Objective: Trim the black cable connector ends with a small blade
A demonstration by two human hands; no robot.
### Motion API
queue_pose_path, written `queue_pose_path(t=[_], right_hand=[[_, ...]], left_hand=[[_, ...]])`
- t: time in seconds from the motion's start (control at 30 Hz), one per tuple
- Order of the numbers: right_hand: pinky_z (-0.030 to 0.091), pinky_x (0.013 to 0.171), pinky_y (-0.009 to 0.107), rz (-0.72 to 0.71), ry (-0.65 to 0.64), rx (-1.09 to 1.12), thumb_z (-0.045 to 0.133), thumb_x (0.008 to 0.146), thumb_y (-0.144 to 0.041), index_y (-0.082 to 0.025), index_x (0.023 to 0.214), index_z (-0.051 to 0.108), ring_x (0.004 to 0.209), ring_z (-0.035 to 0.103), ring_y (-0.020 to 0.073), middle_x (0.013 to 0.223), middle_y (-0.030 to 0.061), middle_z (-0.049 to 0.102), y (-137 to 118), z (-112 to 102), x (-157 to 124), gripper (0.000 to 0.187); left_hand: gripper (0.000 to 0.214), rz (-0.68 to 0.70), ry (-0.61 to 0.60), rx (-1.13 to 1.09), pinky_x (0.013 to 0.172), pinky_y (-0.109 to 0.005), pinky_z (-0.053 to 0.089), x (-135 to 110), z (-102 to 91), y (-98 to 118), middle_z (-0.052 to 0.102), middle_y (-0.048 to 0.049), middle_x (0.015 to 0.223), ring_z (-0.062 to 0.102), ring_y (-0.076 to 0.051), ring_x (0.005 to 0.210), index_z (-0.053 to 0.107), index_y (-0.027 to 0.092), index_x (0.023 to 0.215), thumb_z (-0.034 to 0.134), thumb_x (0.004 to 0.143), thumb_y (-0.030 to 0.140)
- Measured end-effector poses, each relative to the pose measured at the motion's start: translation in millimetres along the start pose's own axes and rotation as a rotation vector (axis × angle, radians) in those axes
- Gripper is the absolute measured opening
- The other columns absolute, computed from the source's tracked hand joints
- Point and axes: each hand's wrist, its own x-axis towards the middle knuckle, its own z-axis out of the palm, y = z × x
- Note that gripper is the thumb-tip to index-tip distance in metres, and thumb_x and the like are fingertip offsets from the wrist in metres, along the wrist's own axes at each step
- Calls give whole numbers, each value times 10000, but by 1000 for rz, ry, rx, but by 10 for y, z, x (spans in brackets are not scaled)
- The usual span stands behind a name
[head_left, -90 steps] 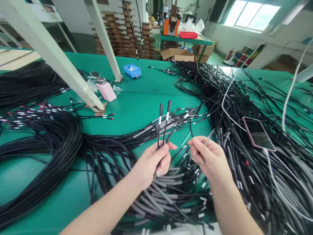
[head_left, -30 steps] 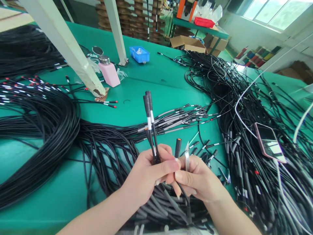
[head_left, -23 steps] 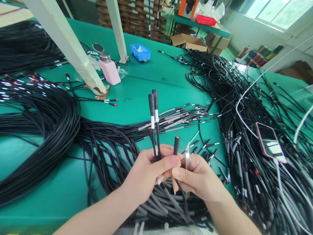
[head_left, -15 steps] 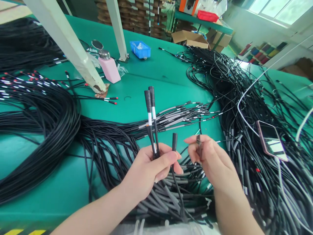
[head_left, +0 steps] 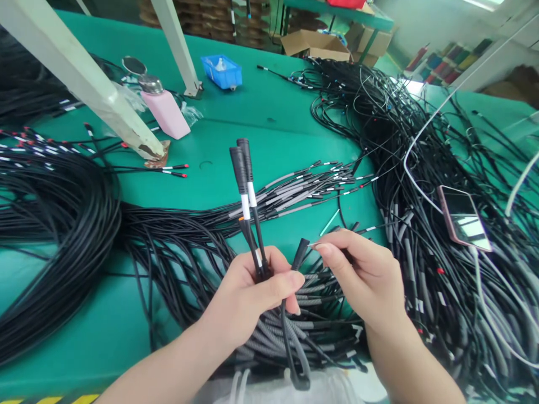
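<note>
My left hand (head_left: 261,286) is closed around black cables. Two black connectors with white labels (head_left: 242,174) rise upright above its fingers. Between thumb and fingers it also pinches a shorter black connector (head_left: 300,253), tilted to the right, whose cable loops down toward me. My right hand (head_left: 362,269) is closed in a pinch just right of that connector. A thin pale tip (head_left: 311,244) sticks out from its thumb and finger, at or very near the connector's end; the rest is hidden in the hand. Under both hands lie cables with grey ribbed sleeves (head_left: 273,334).
A large coil of black cables (head_left: 63,224) lies left, a tangled heap of cables (head_left: 387,146) right with a phone (head_left: 463,219) on it. White posts (head_left: 96,84), a pink bottle (head_left: 166,112) and a blue bin (head_left: 222,73) stand on the green table (head_left: 261,123).
My right hand has moved left and turned, bringing its thin tip to the short connector. That connector has tilted right, and its cable now bends in a loop. The view has shifted slightly.
</note>
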Motion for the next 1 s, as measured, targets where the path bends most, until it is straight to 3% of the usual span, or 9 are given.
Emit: queue_pose_path(t=[0.23, 0.57, 1.0], right_hand=[[433, 539, 220, -41, -68, -56, 645, 993, -222, -184, 823, 655, 545, 544, 99, 650, -19, 638, -23, -16, 21, 174], [422, 532, 225, -28, -57, -31, 606, 1012, -232, -186, 827, 652, 546, 532, 103, 651, -14, 630, -6, -45, 42, 196], [424, 550, 215, -95, -98, -15, 602, 1012, -201, -162, 831, 639, 564, 532, 95, 668, -15, 620, 8, -16, 45, 189]], left_hand=[[312, -14, 15, 18, 495, -214, 304, 2, -2, 5, 631, 3, 462, 514, -95, 459, 576, 191, 621, 821, 749, 335], [333, -30, 49, 21, 473, -216, 274, -11, 39, 30, 615, -3, 454, 452, -84, 436, 574, 188, 605, 851, 698, 348], [367, -34, 5, 21, 469, -200, 280, 3, 22, 36, 618, 12, 452, 435, -70, 439, 567, 182, 613, 867, 710, 370]])
